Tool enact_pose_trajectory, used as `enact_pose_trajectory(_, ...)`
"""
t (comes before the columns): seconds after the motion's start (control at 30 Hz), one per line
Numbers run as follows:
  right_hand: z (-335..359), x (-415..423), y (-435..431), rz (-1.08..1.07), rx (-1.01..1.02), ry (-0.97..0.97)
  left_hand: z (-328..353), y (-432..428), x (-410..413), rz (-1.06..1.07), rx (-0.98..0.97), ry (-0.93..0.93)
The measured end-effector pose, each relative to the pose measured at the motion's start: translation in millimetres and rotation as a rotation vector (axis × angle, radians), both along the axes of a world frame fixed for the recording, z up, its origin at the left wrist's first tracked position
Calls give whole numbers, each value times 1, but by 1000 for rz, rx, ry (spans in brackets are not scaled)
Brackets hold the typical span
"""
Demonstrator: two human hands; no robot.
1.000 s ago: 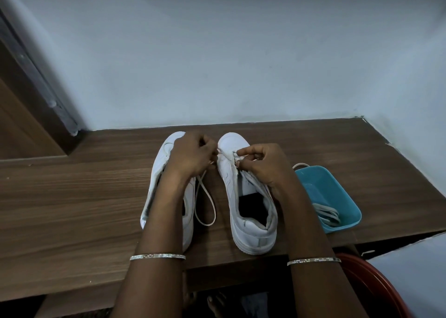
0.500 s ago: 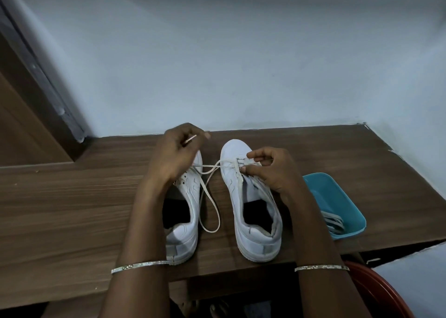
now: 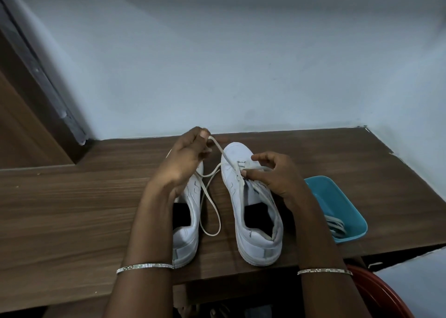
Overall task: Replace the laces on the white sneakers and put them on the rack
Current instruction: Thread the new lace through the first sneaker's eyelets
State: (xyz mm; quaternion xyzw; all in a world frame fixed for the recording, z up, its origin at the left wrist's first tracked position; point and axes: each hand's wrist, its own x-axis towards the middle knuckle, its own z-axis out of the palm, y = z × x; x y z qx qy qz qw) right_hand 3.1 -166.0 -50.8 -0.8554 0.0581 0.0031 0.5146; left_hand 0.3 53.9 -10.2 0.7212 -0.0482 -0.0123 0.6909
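Two white sneakers stand side by side on the wooden table [image 3: 72, 197], toes toward the wall. My left hand [image 3: 185, 158] is raised above the left sneaker [image 3: 187, 228] and pinches the end of a white lace [image 3: 211, 211]. The lace runs taut from that hand down to the front eyelets of the right sneaker [image 3: 255, 211], and a loose loop of it lies between the shoes. My right hand [image 3: 272, 173] rests on the right sneaker's eyelet area, thumb and fingers pinching at the lace there.
A teal tray [image 3: 337, 197] with several loose laces sits right of the shoes near the table's front edge. A red round object [image 3: 376, 293] shows below the table at bottom right. The wall runs behind; a wooden door frame [image 3: 36, 88] stands at left.
My left hand rose up and away from the shoes, pulling the lace through the right sneaker's eyelets until it is taut. My right hand stayed on the right sneaker.
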Motion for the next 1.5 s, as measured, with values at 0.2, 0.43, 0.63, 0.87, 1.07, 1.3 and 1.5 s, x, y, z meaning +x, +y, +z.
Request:
enact_pose_trajectory(0.2, -1, -1, -2, 24, -69, 55, 5, -14, 0, 133, -411, 135)
enact_pose_trajectory(0.43, -3, -2, -6, 42, 34, 135, -9, -2, 4, 43, 753, -136)
enact_pose_trajectory(0.63, -2, -5, -7, 71, 130, 193, -8, -9, 0, -27, 931, -122)
enact_pose_trajectory(0.87, -5, -2, -7, 64, 98, 218, 6, -22, -2, 126, -64, 56)
enact_pose_trajectory(1.07, -8, -1, -8, 53, 105, 207, 11, -13, 3, 55, -1003, 217)
enact_pose_trajectory(1.3, -7, -2, -7, 60, 109, 203, 9, 8, 0, 370, -436, 140)
enact_pose_trajectory(1.5, -7, -2, -5, 80, 109, 194, -2, 15, 1, 322, 403, -169)
